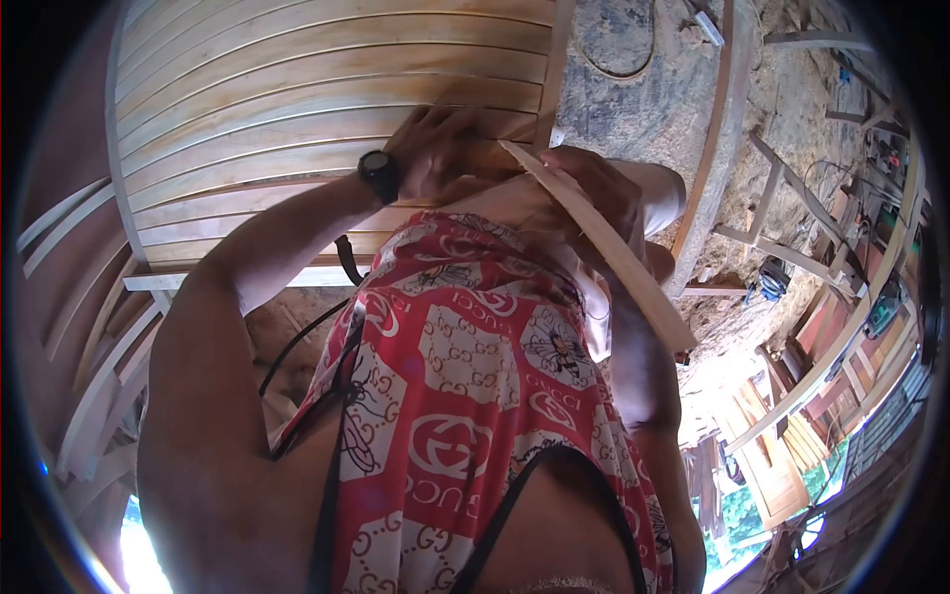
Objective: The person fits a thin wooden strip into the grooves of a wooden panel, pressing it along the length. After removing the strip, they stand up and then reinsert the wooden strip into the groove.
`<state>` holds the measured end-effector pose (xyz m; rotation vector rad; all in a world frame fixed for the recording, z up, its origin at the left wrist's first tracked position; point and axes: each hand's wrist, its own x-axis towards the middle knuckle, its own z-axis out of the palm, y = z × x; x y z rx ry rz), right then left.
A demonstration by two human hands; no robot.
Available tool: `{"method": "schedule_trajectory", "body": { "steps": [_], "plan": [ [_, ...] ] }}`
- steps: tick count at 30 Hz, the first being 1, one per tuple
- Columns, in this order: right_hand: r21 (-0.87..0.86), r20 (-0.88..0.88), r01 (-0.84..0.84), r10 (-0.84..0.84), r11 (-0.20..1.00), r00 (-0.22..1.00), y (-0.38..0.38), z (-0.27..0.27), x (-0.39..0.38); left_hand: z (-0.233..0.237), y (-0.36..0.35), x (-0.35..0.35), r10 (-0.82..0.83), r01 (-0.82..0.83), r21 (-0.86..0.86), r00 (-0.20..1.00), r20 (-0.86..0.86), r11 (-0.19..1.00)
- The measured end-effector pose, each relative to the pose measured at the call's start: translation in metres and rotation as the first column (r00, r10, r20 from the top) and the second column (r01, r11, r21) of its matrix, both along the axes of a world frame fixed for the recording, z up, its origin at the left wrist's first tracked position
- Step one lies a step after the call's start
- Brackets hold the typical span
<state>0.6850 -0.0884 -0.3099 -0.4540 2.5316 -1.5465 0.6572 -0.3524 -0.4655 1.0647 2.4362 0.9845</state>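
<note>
My right hand (606, 190) is closed on a long, thin wooden strip (618, 252). The strip slants across the palm side and runs back along my forearm; some fingers are hidden by it. My left hand (435, 150), with a dark watch (379, 175) at the wrist, is bent over the edge area of a slatted wooden panel (327, 119). Shadow and blur cover its fingertips, and what they grip cannot be made out. The strip's pointed far end lies between the two hands.
A round-edged dusty surface (633, 109) lies beyond the panel at right, with a wooden rail (708, 139) along it. Timber frames (792, 198) stand farther right, near a green power tool (884, 312). Stacked boards (84, 287) are at left. A black cable (297, 342) hangs beside me.
</note>
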Motion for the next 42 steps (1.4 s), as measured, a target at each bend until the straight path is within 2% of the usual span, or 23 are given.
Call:
{"method": "schedule_trajectory", "body": {
  "steps": [1, 3, 5, 7, 9, 12, 14, 19, 21, 22, 24, 25, 28, 30, 34, 36, 40, 42],
  "plan": [
    [-0.005, 0.012, -0.015, 0.015, 1.000, 1.000, 0.001, -0.003, 0.000, 0.000, 0.000, 0.004, -0.007, 0.007, 0.001, 1.000, 0.005, 1.000],
    [-0.009, 0.027, -0.024, 0.024, 1.000, 0.999, 0.003, -0.007, 0.002, -0.007, 0.000, 0.014, 0.045, -0.043, 0.019, 0.989, -0.140, 0.999],
    [0.062, -0.001, -0.025, 0.025, 0.998, 1.000, 0.005, -0.008, 0.005, -0.015, -0.004, 0.021, 0.048, -0.044, 0.031, 0.990, -0.133, 0.999],
    [0.053, 0.029, -0.004, 0.003, 0.999, 1.000, 0.003, -0.006, 0.007, -0.022, -0.003, 0.030, 0.059, -0.054, 0.042, 0.991, -0.124, 0.998],
    [0.040, 0.058, 0.005, -0.007, 0.999, 0.998, 0.002, -0.005, 0.007, -0.026, -0.002, 0.038, 0.086, -0.090, -0.010, 0.971, -0.221, 0.996],
    [0.037, -0.013, -0.032, 0.032, 0.999, 0.999, 0.002, -0.002, 0.004, -0.024, 0.001, 0.042, 0.124, -0.128, -0.003, 0.964, -0.234, 0.992],
    [-0.046, -0.122, 0.018, -0.024, 0.999, 0.992, 0.001, 0.005, 0.002, -0.021, 0.002, 0.043, 0.135, -0.137, 0.004, 0.965, -0.225, 0.991],
    [-0.070, -0.177, 0.098, -0.109, 0.993, 0.978, 0.022, 0.016, -0.001, -0.024, 0.000, 0.038, 0.086, -0.091, -0.006, 0.960, -0.267, 0.996],
    [-0.077, -0.120, 0.145, -0.154, 0.986, 0.981, 0.033, 0.027, 0.003, -0.023, 0.007, 0.041, 0.018, -0.095, -0.248, 0.956, -0.294, 0.964],
    [-0.081, -0.123, 0.161, -0.170, 0.984, 0.978, 0.038, 0.031, 0.007, -0.019, 0.008, 0.043, 0.002, -0.080, -0.250, 0.955, -0.297, 0.965],
    [-0.105, -0.217, 0.184, -0.203, 0.977, 0.955, 0.045, 0.034, 0.014, -0.014, 0.004, 0.036, 0.040, -0.094, -0.179, 0.958, -0.285, 0.979],
    [-0.065, -0.222, 0.203, -0.213, 0.977, 0.952, 0.051, 0.034, 0.022, -0.015, 0.000, 0.040, 0.006, -0.057, -0.179, 0.963, -0.271, 0.982],
    [-0.057, -0.194, 0.225, -0.232, 0.973, 0.953, 0.060, 0.034, 0.044, -0.019, -0.002, 0.034, 0.014, -0.052, -0.134, 0.963, -0.269, 0.990],
    [-0.084, -0.155, 0.274, -0.284, 0.958, 0.946, 0.056, 0.023, 0.059, -0.020, -0.003, 0.040, 0.108, -0.143, -0.123, 0.961, -0.254, 0.982],
    [-0.162, -0.085, 0.342, -0.358, 0.926, 0.930, 0.040, -0.001, 0.075, -0.021, -0.003, 0.037, 0.084, -0.122, -0.111, 0.952, -0.294, 0.986],
    [-0.102, -0.085, 0.266, -0.275, 0.959, 0.958, 0.037, -0.005, 0.077, -0.022, -0.002, 0.034, 0.092, -0.130, -0.094, 0.938, -0.333, 0.987],
    [-0.109, -0.019, 0.311, -0.314, 0.944, 0.949, 0.025, -0.014, 0.084, -0.021, -0.003, 0.033, 0.072, -0.115, -0.100, 0.931, -0.358, 0.988],
    [-0.115, -0.029, 0.276, -0.281, 0.954, 0.959, 0.018, -0.023, 0.081, -0.022, -0.003, 0.033, 0.120, -0.142, -0.034, 0.924, -0.362, 0.989]
  ]
}}
